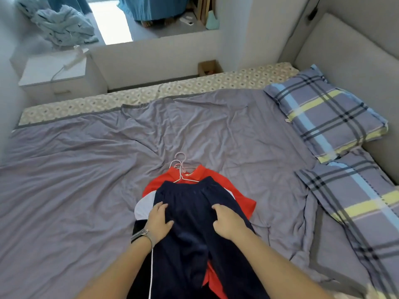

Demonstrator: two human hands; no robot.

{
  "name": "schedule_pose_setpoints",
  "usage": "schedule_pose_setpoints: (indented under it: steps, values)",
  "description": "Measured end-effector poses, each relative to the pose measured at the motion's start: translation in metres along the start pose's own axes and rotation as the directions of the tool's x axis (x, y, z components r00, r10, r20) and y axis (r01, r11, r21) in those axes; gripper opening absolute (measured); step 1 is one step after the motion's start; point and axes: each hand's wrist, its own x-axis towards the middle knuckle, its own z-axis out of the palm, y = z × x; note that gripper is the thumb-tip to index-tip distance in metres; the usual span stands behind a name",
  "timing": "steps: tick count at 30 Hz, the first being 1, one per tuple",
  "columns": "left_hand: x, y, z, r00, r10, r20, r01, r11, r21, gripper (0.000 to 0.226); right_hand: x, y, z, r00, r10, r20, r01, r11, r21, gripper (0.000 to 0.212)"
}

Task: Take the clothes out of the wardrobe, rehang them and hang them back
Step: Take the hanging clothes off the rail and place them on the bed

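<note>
One pair of dark navy trousers [194, 223] is laid lengthwise on the bed [75, 190], waistband pointing away from the person, on top of one red shirt [237, 203] with a white panel showing at its left edge. Two pale pink hangers [181, 169] are seen at the collar end, their hooks overlapping just beyond the red collar; one is tucked into the shirt, the other lies at the trousers' waistband.

Two hands are placed on the trousers below the waistband. The left hand [158, 220] is spread flat on the fabric with its fingers fairly straight and its thumb pointing inward; nothing is grasped by it. One watch [140, 234] is worn on that wrist. The right hand [226, 221] is set on the cloth with fingers bent at the knuckles; whether fabric is pinched by it cannot be told.

The bed is covered by one crumpled grey-purple sheet, with a patterned mattress edge exposed at the far side. Two plaid pillows [323, 113] are lined up along the headboard at the right. One white nightstand [56, 72] is seen beyond the bed at the far left, and one small cardboard box [209, 66] is on the floor past the far edge.
</note>
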Motion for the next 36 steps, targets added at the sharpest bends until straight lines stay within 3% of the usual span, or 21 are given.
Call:
schedule_pose_setpoints:
  steps: [5, 10, 13, 16, 19, 23, 27, 30, 36]
  values:
    - [-0.028, 0.033, 0.024, 0.999, 0.016, -0.040, -0.018, 0.999, -0.050, 0.066, -0.029, 0.049, -0.014, 1.000, 0.020, -0.002, -0.020, 1.000, -0.017, 0.058]
    - [-0.065, 0.091, 0.047, 0.997, 0.016, -0.077, -0.018, 0.999, -0.028, 0.075, -0.072, 0.095, -0.059, 0.992, -0.087, -0.092, 0.085, 0.996, -0.021, 0.056]
    - [-0.097, 0.124, 0.061, 0.993, 0.005, -0.118, -0.003, 1.000, 0.016, 0.079, -0.096, 0.117, -0.082, 0.979, -0.180, -0.095, 0.171, 0.980, -0.098, 0.056]
    - [-0.131, 0.148, 0.078, 0.991, 0.032, -0.133, -0.010, 0.986, 0.164, 0.079, -0.112, 0.127, -0.096, 0.957, -0.282, -0.071, 0.268, 0.950, -0.160, 0.060]
    - [-0.161, 0.158, 0.095, 0.990, 0.019, -0.142, 0.022, 0.960, 0.280, 0.074, -0.121, 0.133, -0.098, 0.935, -0.354, 0.019, 0.344, 0.890, -0.299, 0.067]
    - [-0.212, 0.144, 0.111, 0.966, -0.132, -0.225, 0.182, 0.958, 0.221, 0.072, -0.132, 0.119, -0.079, 0.910, -0.346, 0.228, 0.415, 0.755, -0.508, 0.080]
    - [-0.295, 0.102, 0.122, 0.917, -0.261, -0.302, 0.325, 0.927, 0.186, 0.080, -0.169, 0.059, -0.042, 0.811, -0.491, 0.317, 0.583, 0.647, -0.491, 0.089]
    - [-0.375, 0.054, 0.133, 0.817, -0.466, -0.340, 0.507, 0.862, 0.035, 0.083, -0.215, 0.007, 0.001, 0.674, -0.623, 0.397, 0.737, 0.527, -0.423, 0.093]
    - [-0.603, 0.005, 0.196, 0.438, -0.820, -0.370, 0.724, 0.565, -0.396, 0.098, -0.330, -0.062, 0.123, 0.412, -0.642, 0.647, 0.891, 0.135, -0.435, 0.089]
